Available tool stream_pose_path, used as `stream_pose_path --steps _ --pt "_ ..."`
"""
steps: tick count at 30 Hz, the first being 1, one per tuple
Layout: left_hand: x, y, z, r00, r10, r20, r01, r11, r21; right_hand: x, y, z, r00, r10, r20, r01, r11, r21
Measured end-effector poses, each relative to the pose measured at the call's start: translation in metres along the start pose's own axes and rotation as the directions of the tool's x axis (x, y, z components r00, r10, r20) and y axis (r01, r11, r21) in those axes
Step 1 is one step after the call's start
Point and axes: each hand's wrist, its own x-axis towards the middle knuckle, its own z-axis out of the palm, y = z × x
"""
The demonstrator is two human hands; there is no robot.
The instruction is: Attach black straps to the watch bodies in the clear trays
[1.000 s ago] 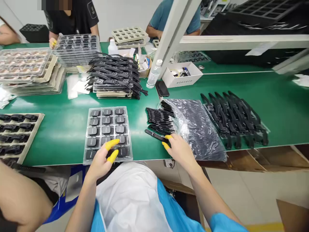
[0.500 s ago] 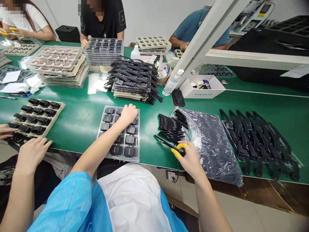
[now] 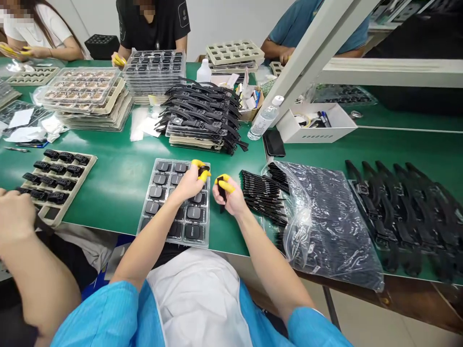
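Observation:
My left hand, with yellow finger covers, pinches a small black square device above the upper right of a clear tray. Rows of dark square devices sit in that tray. Just to its right, my right hand is closed on a black strap, whose end hangs below the fingers. The two hands are close together but apart. Beside my right hand lies a pile of black straps, at the mouth of a clear plastic bag full of more straps.
Strapped devices lie at the right. A beige tray is at the left, near another person's arm. Behind stand a strap-covered stack, a bottle, a phone, a white box and a slanted post.
My left hand has lifted a device from the tray. My right hand has brought a strap from the pile leftward, near my left hand. The neighbour's hand has moved off the beige tray's edge.

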Motion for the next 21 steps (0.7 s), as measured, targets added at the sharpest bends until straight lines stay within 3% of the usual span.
stream_pose_path --steps 3,8,12,21 --pt "0.0 -0.005 0.004 0.981 0.159 0.113 -0.16 0.987 0.001 0.006 0.011 -0.004 0.998 0.022 0.051 -0.024 0.999 0.045" --pt "0.002 -0.003 0.008 0.889 0.374 0.265 -0.401 0.915 0.053 -0.002 0.013 -0.015 0.997 0.025 0.075 -0.029 0.999 0.045" --pt "-0.003 -0.004 0.01 0.865 0.401 0.303 -0.444 0.892 0.085 -0.005 0.01 -0.018 0.995 0.074 0.065 -0.078 0.995 0.064" --pt "-0.005 -0.008 0.017 0.892 0.381 0.244 -0.42 0.897 0.136 -0.004 0.006 -0.018 0.995 0.094 0.022 -0.096 0.989 0.114"
